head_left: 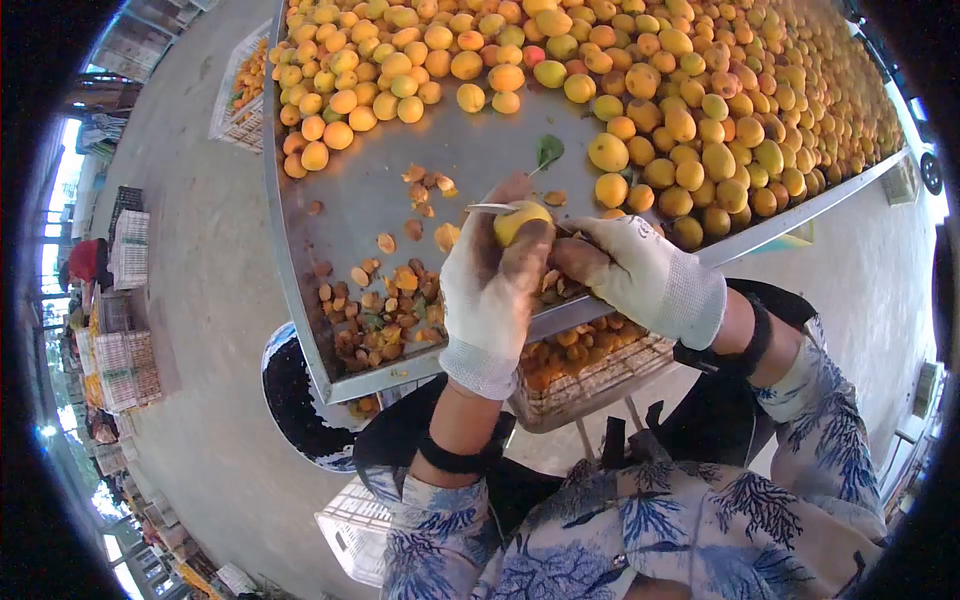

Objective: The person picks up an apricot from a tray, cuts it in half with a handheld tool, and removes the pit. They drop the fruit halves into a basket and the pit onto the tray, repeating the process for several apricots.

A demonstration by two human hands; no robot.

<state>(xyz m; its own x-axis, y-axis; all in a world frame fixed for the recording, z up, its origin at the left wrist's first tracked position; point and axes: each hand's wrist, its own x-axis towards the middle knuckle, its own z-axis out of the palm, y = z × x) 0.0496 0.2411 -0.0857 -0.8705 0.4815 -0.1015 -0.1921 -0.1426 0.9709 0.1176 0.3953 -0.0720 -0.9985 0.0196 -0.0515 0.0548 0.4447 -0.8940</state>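
Both my hands wear stained white gloves and meet over the near edge of a metal tray table (360, 180). My left hand (495, 275) is closed round a yellow-orange fruit (521, 222). A thin, pale blade-like piece (493, 208) sticks out to the left of that fruit. Close against the fruit's right side, my right hand (625, 260) has its fingers pinched together; what they grip is hidden. Just beyond the hands, a green leaf (549, 150) lies on the metal. Pits and fruit scraps (395, 310) are heaped in the near left corner of the tray.
Many whole fruits (680, 125) cover the far and right parts of the table. Beneath its near edge is a crate of cut fruit (590, 365). A dark-lined bucket (300, 400) and a white crate (355, 530) stand lower left. Stacked crates (128, 370) line the far left.
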